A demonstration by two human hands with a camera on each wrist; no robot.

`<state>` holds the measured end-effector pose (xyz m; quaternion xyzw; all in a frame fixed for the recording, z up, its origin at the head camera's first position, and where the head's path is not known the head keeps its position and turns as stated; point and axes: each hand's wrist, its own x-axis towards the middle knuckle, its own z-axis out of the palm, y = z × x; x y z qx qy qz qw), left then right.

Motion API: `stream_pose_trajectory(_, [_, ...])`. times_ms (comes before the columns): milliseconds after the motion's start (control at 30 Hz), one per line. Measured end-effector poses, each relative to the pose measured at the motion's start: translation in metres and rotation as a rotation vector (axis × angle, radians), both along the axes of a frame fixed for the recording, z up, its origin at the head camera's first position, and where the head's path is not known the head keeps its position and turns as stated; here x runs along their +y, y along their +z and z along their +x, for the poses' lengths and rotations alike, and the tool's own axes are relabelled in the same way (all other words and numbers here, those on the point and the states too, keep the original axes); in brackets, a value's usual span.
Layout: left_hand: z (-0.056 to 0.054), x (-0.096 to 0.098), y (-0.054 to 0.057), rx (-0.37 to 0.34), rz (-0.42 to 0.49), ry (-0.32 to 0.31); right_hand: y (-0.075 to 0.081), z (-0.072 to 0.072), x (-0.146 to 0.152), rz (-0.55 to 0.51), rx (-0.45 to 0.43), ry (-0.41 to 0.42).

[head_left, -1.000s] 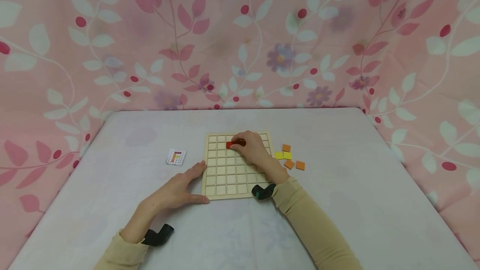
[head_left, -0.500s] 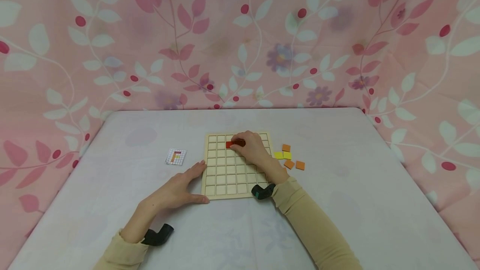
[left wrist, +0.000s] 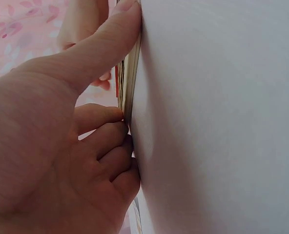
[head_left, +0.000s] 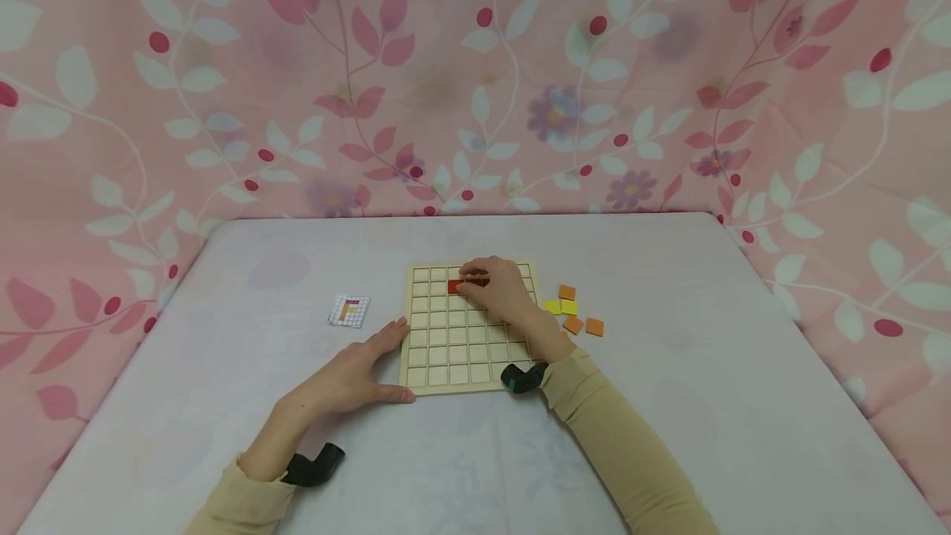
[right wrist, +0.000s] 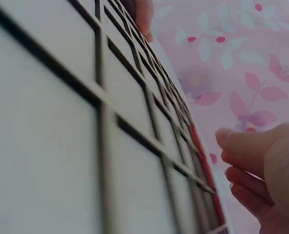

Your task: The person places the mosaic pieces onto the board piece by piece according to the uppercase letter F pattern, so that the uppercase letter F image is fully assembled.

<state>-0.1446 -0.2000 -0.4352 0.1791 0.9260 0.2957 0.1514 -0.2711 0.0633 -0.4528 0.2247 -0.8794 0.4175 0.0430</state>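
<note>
A square wooden grid board (head_left: 438, 341) lies on the table. My left hand (head_left: 349, 374) rests along its left side, fingers stretched at the left edge and thumb at the near left corner. Over the far part of the board is my right hand (head_left: 499, 291), its thumb and fingers slightly parted. Red tiles (head_left: 454, 287) lie in a far row of the grid, partly hidden beneath this hand. From the right wrist view, the red tiles (right wrist: 205, 168) sit in the grid, and the right hand's fingers (right wrist: 244, 148) are clear of them with nothing held.
Several loose orange tiles (head_left: 594, 327) and yellow tiles (head_left: 569, 308) lie right of the board. A small paper card (head_left: 348, 311) printed with a coloured grid pattern lies to its left. Behind the table (head_left: 669, 436) hangs a pink floral cloth (head_left: 475, 106).
My right hand's fingers have lifted a little and parted above the red tiles. The left hand and the board have stayed in place.
</note>
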Motion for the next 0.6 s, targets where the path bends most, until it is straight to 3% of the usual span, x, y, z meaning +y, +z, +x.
stream_pose_trajectory(133, [0.000, 0.000, -0.002, 0.003, -0.003, -0.001, 0.018, 0.002, 0.011, -0.107, -0.045, -0.011])
stream_pose_trajectory(267, [0.001, 0.000, -0.001, -0.001, -0.007, 0.008, 0.033, 0.008, 0.032, -0.121, -0.060, -0.011])
stream_pose_trajectory(600, [0.002, 0.000, 0.001, 0.018, -0.010, 0.000, 0.034, 0.016, 0.109, -0.035, -0.081, -0.108])
